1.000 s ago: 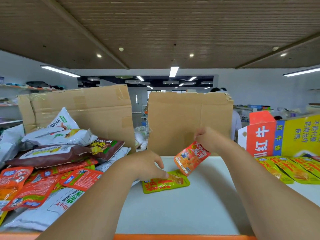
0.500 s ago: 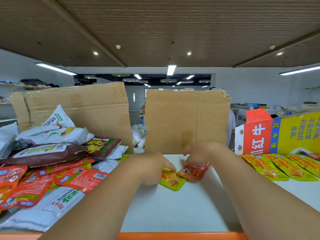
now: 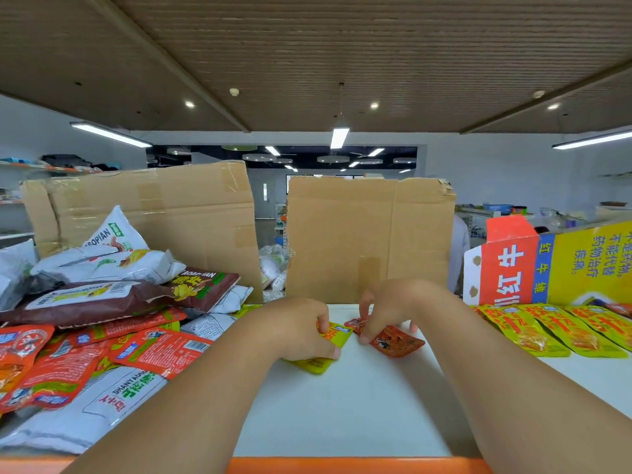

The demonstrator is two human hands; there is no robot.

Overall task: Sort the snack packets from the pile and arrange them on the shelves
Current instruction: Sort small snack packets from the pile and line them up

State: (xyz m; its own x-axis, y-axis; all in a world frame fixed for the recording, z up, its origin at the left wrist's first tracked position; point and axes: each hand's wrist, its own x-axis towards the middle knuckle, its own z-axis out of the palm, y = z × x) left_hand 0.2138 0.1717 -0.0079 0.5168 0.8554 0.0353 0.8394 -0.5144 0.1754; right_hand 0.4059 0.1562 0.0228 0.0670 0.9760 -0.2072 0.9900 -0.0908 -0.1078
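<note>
On the white shelf surface (image 3: 342,405), my left hand (image 3: 301,328) grips a small yellow-green snack packet (image 3: 333,336), which lies mostly under the hand. Just to its right, my right hand (image 3: 386,306) rests curled fingers on a small red-orange packet (image 3: 393,342) lying flat on the shelf. The pile of snack packets (image 3: 102,336) fills the left side: white, brown and red-orange bags heaped together.
Two cardboard sheets (image 3: 369,237) stand upright at the back. A row of yellow-green packets (image 3: 547,333) lies at the right, in front of a red and yellow carton (image 3: 561,265). An orange edge (image 3: 342,466) runs along the shelf front.
My right hand brought the red-orange packet down from the air and laid it flat on the shelf beside the yellow-green one. My left hand stayed on the yellow-green packet.
</note>
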